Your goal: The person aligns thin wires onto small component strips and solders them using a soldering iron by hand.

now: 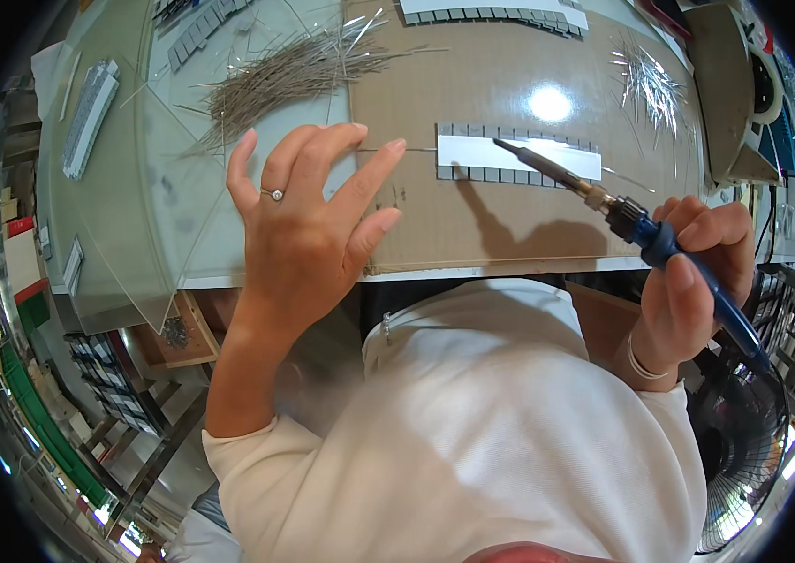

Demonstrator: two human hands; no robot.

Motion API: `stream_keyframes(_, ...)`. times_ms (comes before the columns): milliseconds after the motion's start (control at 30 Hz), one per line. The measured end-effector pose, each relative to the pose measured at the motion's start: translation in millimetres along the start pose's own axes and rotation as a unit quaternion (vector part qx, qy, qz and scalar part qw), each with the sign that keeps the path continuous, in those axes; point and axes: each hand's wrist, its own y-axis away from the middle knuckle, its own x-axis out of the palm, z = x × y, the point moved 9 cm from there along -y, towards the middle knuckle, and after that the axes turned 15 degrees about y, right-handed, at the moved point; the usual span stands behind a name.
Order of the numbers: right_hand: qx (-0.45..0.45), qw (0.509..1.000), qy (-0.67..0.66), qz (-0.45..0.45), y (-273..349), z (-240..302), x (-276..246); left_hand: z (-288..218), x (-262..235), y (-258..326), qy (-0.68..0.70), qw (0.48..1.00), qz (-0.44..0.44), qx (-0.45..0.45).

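Observation:
My right hand (697,272) grips a blue-handled soldering iron (718,314) at a slant. The iron's dark tip reaches over a white strip (472,150), and I cannot tell whether they touch. Small grey square pieces (477,174) line both long sides of this strip on the brown board. Fingers spread, my left hand (308,211) is to the left of the strip. Its index fingertip rests at or just above a thin metal wire (424,149) that runs to the strip's left end. Another short wire (632,180) sticks out beyond the right end.
A big heap of thin metal wires (285,84) lies behind my left hand. Smaller is the wire pile (649,84) at the far right, near a tape dispenser (730,94). Another tile strip (491,13) lies at the back; a fan (735,450) stands at lower right.

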Motion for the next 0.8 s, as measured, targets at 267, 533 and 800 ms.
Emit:
stream_keyframes(267,-0.051,0.989,0.052,0.13,-2.8,12.0,42.3,1.8,3.3,1.6,-0.006,1.0,0.018,-0.006)
stream_keyframes(533,-0.079,0.981,0.081,0.156,-7.7,11.2,60.2,2.7,3.8,1.0,0.0,1.0,0.016,-0.006)
stream_keyframes(800,-0.015,0.981,0.111,0.157,-6.6,7.9,66.8,0.8,4.4,2.5,-0.01,1.0,0.009,-0.004)
